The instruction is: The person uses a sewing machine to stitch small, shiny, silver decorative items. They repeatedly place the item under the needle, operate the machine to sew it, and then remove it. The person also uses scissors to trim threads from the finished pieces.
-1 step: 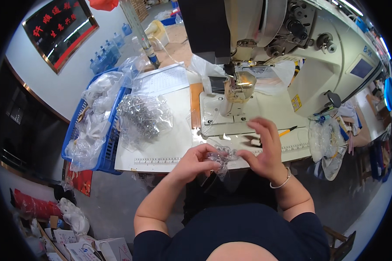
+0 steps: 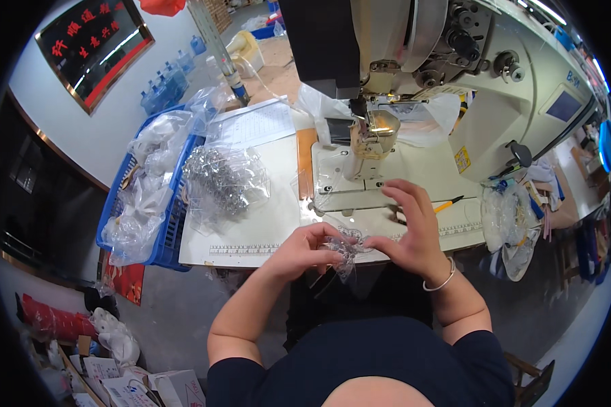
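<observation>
A tangled clump of clear plastic with shiny silvery bits [image 2: 345,258] is pinched between the thumb and fingers of my left hand [image 2: 304,254], just over the table's front edge. Its exact kind is hard to make out. My right hand [image 2: 414,227] has its fingers spread and raised, and its thumb tip reaches to the right side of the clump. Something small and dark [image 2: 396,216] shows beside the right fingers, partly hidden. Beyond my hands stands the sewing machine's post [image 2: 368,152]. A pile of similar silvery pieces in clear plastic [image 2: 224,180] lies on the left of the table.
A blue basket [image 2: 176,230] full of clear bags stands left of the table [image 2: 265,224]. Papers [image 2: 251,125] lie behind the silvery pile. An orange-handled pointed tool [image 2: 448,204] rests right of my hand. More plastic bags [image 2: 512,217] hang at the right edge.
My right hand has shifted very slightly left, its thumb a little closer to the clump. The left hand keeps its pinch.
</observation>
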Demonstrator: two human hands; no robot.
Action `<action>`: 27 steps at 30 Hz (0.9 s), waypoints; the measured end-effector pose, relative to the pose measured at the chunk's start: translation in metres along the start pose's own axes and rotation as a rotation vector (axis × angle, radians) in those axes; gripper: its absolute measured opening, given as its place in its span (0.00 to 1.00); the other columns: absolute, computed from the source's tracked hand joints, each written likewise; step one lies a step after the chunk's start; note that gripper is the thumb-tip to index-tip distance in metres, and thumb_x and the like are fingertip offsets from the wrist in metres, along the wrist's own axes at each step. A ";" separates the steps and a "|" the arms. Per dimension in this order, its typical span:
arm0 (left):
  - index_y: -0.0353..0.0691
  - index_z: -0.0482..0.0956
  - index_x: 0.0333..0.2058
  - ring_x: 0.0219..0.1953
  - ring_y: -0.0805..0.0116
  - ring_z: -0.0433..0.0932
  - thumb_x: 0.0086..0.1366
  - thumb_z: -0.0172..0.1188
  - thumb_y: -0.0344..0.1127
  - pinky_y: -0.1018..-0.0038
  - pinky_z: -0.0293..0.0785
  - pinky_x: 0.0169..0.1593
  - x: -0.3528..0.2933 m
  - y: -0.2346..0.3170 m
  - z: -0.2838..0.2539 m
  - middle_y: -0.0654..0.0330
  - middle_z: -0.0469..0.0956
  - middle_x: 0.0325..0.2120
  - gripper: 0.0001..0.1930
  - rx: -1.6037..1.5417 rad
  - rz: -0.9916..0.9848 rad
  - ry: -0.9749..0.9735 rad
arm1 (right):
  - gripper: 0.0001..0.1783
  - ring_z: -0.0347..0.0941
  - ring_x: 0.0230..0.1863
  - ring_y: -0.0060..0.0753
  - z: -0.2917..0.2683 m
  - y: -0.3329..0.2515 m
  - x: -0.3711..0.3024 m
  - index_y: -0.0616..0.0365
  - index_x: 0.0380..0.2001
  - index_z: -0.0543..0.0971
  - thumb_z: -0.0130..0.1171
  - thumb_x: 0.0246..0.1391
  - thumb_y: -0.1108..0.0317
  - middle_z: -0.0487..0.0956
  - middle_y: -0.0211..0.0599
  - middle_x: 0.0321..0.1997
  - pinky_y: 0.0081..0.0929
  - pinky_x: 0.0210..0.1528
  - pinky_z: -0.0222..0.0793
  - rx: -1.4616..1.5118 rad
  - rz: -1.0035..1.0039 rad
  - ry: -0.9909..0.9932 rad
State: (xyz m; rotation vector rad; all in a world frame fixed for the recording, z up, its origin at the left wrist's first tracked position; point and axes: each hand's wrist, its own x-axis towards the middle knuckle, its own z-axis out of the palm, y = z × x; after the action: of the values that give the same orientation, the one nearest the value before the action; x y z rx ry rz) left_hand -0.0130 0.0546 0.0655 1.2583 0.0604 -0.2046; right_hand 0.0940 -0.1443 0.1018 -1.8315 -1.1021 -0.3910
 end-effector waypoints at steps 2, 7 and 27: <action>0.35 0.72 0.39 0.30 0.76 0.76 0.52 0.62 0.26 0.83 0.70 0.23 0.003 0.014 -0.002 0.56 0.77 0.39 0.15 0.091 -0.056 -0.088 | 0.43 0.68 0.43 0.39 -0.001 0.008 0.001 0.58 0.50 0.68 0.73 0.28 0.52 0.74 0.38 0.37 0.32 0.43 0.67 0.006 0.064 -0.199; 0.34 0.73 0.40 0.25 0.75 0.77 0.48 0.65 0.26 0.83 0.68 0.22 0.019 0.023 -0.016 0.60 0.77 0.35 0.18 0.170 -0.125 -0.212 | 0.36 0.70 0.39 0.28 0.003 0.027 -0.006 0.59 0.50 0.69 0.69 0.37 0.56 0.75 0.35 0.40 0.26 0.44 0.66 0.354 0.293 -0.446; 0.34 0.58 0.55 0.53 0.58 0.68 0.64 0.44 0.55 0.65 0.68 0.53 0.007 -0.056 0.010 0.52 0.65 0.52 0.31 -0.907 0.426 0.182 | 0.04 0.68 0.33 0.20 0.027 0.027 -0.019 0.54 0.29 0.71 0.57 0.53 0.70 0.76 0.39 0.39 0.13 0.24 0.56 1.344 0.631 0.064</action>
State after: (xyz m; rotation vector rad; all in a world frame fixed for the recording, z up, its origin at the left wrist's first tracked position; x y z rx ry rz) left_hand -0.0169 0.0273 0.0146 0.3598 0.0327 0.2900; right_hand 0.1009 -0.1353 0.0606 -0.8165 -0.4209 0.5658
